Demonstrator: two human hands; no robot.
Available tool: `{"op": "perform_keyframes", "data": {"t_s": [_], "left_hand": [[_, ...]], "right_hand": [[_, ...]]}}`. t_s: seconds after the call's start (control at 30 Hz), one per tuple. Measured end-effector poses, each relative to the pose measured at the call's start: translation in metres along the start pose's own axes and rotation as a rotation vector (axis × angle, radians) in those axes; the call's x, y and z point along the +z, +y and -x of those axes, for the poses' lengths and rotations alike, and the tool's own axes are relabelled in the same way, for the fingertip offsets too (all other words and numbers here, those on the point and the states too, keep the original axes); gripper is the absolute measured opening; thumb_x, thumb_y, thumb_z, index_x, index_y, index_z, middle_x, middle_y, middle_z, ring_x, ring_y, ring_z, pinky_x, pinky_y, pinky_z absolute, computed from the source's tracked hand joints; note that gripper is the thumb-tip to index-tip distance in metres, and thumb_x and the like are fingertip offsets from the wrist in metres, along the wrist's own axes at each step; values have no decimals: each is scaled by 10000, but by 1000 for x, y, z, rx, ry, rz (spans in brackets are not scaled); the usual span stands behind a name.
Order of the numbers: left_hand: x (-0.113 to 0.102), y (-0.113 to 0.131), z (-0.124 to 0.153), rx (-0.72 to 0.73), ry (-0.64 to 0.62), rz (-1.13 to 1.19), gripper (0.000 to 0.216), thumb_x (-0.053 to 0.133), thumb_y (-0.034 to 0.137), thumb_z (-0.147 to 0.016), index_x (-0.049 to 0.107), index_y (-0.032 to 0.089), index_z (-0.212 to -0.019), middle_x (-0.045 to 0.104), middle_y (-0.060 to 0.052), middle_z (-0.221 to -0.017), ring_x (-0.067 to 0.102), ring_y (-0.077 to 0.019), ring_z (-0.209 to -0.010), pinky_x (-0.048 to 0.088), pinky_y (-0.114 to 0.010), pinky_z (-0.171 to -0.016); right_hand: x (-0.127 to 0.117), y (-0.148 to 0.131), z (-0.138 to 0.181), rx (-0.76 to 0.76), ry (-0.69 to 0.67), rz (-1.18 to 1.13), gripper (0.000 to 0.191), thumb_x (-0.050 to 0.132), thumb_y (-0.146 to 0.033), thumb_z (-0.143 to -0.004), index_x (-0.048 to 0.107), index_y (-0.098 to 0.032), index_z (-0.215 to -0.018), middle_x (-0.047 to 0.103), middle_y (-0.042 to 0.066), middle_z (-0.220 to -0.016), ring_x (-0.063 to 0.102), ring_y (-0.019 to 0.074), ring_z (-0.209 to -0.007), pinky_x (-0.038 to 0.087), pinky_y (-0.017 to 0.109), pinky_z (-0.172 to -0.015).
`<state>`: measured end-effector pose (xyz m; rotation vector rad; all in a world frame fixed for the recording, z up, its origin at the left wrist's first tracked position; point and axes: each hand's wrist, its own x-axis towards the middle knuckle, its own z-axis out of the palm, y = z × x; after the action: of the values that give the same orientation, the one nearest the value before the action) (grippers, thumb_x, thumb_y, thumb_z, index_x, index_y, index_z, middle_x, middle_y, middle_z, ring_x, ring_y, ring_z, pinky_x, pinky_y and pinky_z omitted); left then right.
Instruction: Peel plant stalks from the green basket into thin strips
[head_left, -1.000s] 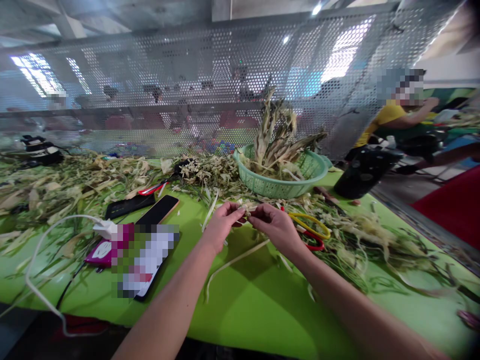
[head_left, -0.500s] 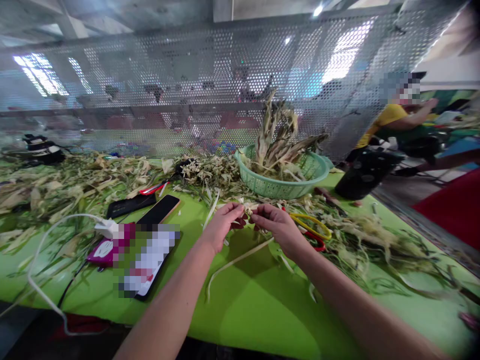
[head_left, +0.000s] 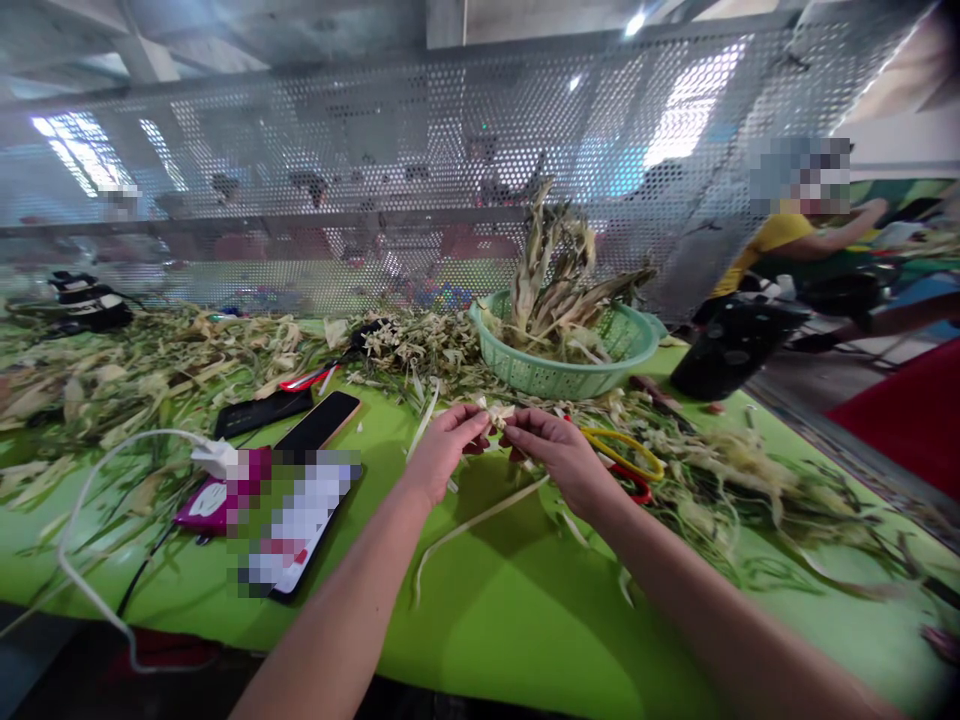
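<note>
Between my two hands, over the green tabletop (head_left: 495, 610), is a small knotted piece of pale corn husk (head_left: 496, 413). My left hand (head_left: 447, 448) pinches its left side with thumb and fingers. From the right, my right hand (head_left: 553, 450) pinches the other side, close to the left fingertips. The lower fingers of both hands are partly hidden. A long husk strip (head_left: 480, 520) slants below the hands. Beside my right hand are scissors with yellow and red handles (head_left: 626, 455), partly covered by the hand.
A green basket (head_left: 570, 378) of dried husks stands behind my hands, with a black tumbler (head_left: 739, 345) to its right. Heaped husks (head_left: 165, 370) line the back. Phones (head_left: 319, 422), a purple pouch (head_left: 214, 500) and a white cable (head_left: 71, 520) lie left. A person in yellow (head_left: 780, 235) sits beyond.
The small husk piece has turned slightly and shows more of its pale folds between my fingertips. My hands stay in nearly the same place.
</note>
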<state>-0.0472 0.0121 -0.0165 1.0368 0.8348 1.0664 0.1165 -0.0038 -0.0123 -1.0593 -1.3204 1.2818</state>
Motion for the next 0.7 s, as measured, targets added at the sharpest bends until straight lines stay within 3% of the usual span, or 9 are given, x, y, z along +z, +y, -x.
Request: {"op": "perform_keyframes", "data": {"t_s": [0.33, 0.57, 0.7], "left_hand": [[-3, -8, -4, 205, -2, -238, 260, 679, 378, -764, 647, 156, -895, 656, -29, -849, 570, -142, -794, 431, -254, -751], [-4, -10, -5, 118, 37, -141, 282, 698, 355, -750, 659, 152, -941, 678, -42, -905, 590, -137, -783, 462, -263, -757], [-3, -7, -5, 93, 89, -66, 284, 716, 367, -731, 647, 157, -909, 661, -18, -853, 582, -111, -712, 455, -248, -706]], "right_hand": [[0, 6, -2, 8, 15, 18, 266, 741, -404, -714, 654, -174, -816, 622, 0, -733, 535, 118, -650, 424, 251, -602], [2, 1, 2, 34, -28, 21, 268, 704, -423, -754, 668, -183, -867, 650, 21, -795, 560, 133, -689, 452, 271, -650], [1, 4, 1, 31, -10, 28, 283, 739, -407, -709, 665, -183, -865, 642, 14, -793, 569, 135, -687, 455, 279, -654]]}}
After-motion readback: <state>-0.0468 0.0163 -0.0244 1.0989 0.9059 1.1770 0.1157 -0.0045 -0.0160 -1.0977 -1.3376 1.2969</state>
